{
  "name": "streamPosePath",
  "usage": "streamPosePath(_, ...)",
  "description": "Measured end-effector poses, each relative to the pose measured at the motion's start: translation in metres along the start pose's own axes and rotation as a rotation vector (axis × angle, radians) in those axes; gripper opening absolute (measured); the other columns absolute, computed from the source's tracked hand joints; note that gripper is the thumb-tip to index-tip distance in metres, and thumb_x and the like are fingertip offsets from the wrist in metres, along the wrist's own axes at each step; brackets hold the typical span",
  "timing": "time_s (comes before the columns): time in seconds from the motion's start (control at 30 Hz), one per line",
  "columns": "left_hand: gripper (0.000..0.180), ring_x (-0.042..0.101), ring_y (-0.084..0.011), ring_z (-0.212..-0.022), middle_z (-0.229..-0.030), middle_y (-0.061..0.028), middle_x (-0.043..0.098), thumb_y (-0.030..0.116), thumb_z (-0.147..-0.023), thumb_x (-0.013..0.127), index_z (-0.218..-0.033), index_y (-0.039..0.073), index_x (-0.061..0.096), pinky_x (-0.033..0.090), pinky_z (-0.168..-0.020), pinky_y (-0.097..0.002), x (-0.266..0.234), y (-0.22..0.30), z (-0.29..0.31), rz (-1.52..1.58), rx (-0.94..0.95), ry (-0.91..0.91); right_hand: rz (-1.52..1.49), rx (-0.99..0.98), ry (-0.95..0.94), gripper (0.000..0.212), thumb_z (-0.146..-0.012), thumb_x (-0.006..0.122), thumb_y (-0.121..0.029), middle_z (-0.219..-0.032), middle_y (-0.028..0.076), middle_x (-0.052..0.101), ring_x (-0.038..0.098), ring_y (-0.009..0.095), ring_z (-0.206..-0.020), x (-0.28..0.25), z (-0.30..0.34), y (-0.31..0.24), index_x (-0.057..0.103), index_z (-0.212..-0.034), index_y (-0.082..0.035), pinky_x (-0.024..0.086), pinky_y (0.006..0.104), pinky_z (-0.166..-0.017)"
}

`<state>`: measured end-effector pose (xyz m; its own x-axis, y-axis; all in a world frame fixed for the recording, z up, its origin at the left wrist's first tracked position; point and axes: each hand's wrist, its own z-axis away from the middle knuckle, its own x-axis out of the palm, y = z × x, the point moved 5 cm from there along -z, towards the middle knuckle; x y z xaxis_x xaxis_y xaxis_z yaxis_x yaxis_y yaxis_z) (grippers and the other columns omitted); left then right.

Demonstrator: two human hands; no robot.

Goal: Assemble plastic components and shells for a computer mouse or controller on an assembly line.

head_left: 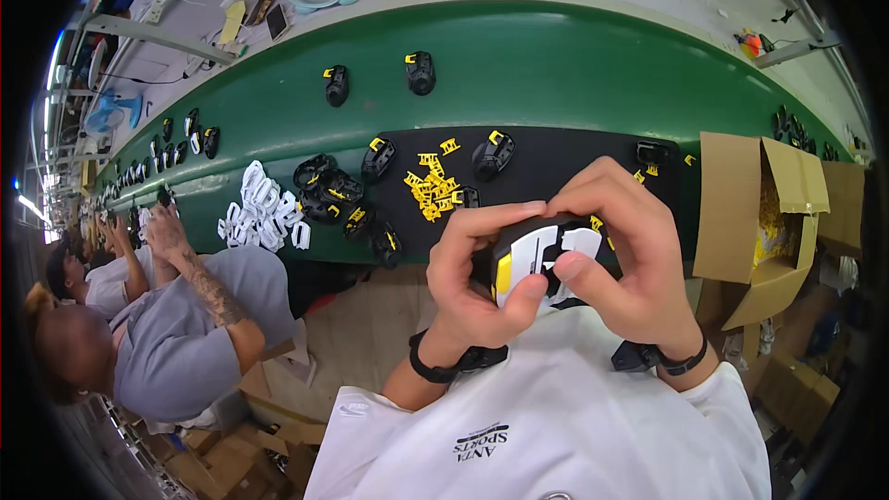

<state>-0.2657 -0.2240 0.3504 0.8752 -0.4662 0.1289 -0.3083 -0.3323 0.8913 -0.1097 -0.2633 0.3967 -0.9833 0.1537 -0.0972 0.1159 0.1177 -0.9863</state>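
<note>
Above the green belt (556, 65) strewn with yellow clips (432, 187), both hands (546, 264) clasp a black-and-white part (540, 255).

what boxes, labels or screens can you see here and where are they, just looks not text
Open box: right of the black mat, brown cardboard, flaps up, yellow clips inside.
Second box: behind it at the right edge, brown, partly hidden.
Phone: far side of the green belt, upper left, flat dark rectangle, screen off.
Flat boxes: floor at lower left, brown.

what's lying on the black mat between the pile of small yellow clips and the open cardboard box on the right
In the head view, one black housing with a yellow clip lies past the yellow clips; nearer the cardboard box sits another black part.
</note>
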Motion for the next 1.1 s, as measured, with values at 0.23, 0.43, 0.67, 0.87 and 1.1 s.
streamPosePath(0.23,0.051,0.067,-0.0140,-0.083,-0.101,-0.0165,0.069,0.010,-0.081,0.072,-0.123,-0.010,0.052,0.051,-0.073,-0.0227,-0.007,-0.004,-0.003,0.005,-0.017,-0.103,0.093,0.041,-0.040,0.022,-0.078,0.078,-0.013,-0.080,0.005,0.054,0.049,0.012,-0.066,0.009,-0.001,0.007,0.067,-0.092,0.000,0.037,0.0248,-0.056)
streamPosePath(0.43,0.056,0.068,-0.0143,-0.087,-0.106,-0.0162,0.068,0.011,-0.080,0.075,-0.126,-0.009,0.050,0.052,-0.075,-0.0234,-0.007,-0.006,-0.001,0.135,-0.074,-0.080,0.064,0.132,-0.052,0.021,-0.080,0.077,-0.015,-0.078,0.004,0.053,0.047,0.011,-0.063,0.013,-0.003,0.009,0.067,-0.092,0.000,0.037,0.0252,-0.057)
streamPosePath(0.67,0.061,0.069,-0.0133,-0.093,-0.107,-0.0151,0.068,0.001,-0.072,0.083,-0.123,-0.004,0.050,0.053,-0.078,-0.0235,0.018,0.004,0.005,0.055,-0.058,-0.142,0.085,0.012,-0.246,0.016,-0.088,0.070,-0.014,-0.077,0.003,0.049,0.043,0.010,-0.063,-0.006,0.003,0.006,0.065,-0.090,0.001,0.034,0.0253,-0.055)
streamPosePath(0.87,0.057,0.067,-0.0122,-0.089,-0.103,-0.0132,0.067,0.000,-0.074,0.078,-0.122,-0.002,0.047,0.052,-0.078,-0.0239,0.062,0.004,0.013,0.078,-0.109,-0.102,-0.096,0.135,-0.279,0.023,-0.095,0.066,-0.020,-0.078,0.002,0.047,0.043,0.011,-0.067,-0.035,0.024,0.012,0.063,-0.088,0.002,0.034,0.0261,-0.058)
streamPosePath(1.1,0.060,0.069,-0.0169,-0.087,-0.103,-0.0149,0.064,0.002,-0.075,0.080,-0.122,-0.003,0.044,0.054,-0.074,-0.0256,0.093,0.002,0.028,0.063,0.075,0.010,-0.063,-0.055,-0.414,0.026,-0.093,0.065,-0.021,-0.100,0.007,0.061,0.049,0.018,-0.083,-0.077,0.034,0.002,0.066,-0.108,0.000,0.041,0.0306,-0.067)
